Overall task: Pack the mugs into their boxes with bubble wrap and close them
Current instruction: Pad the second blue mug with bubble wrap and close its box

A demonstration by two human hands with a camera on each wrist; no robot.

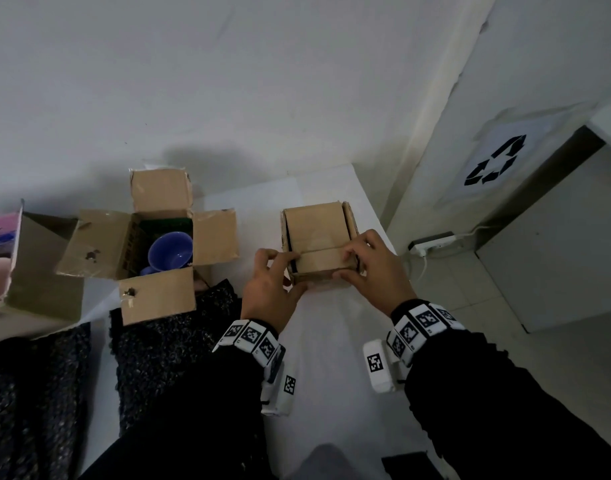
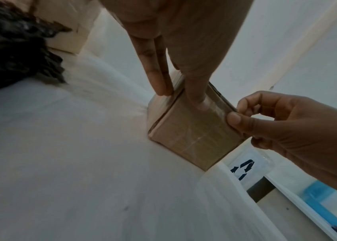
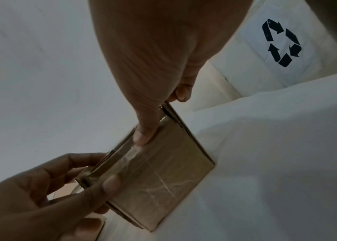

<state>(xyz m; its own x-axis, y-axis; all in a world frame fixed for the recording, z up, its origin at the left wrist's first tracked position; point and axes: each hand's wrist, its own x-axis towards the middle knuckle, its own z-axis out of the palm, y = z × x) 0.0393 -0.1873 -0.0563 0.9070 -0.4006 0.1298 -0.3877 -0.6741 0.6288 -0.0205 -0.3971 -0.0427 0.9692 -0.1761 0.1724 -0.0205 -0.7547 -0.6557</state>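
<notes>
Small cardboard box [image 1: 317, 242] sits on white table [image 1: 331, 341], flaps folded down. Left hand [image 1: 267, 292] grips its near left corner, thumb on the front face; right hand [image 1: 373, 268] pinches the near right edge, fingers curled over the top flap. Left of it, well apart: open box [image 1: 151, 247] holding a blue mug [image 1: 170, 252].

On the table [image 1: 331, 341], the closed box [image 1: 316, 233] sits near the right edge; the open box [image 1: 151, 244] stands to its left with a mug [image 1: 171, 252] inside, another box [image 1: 37, 271] at the left edge
</notes>
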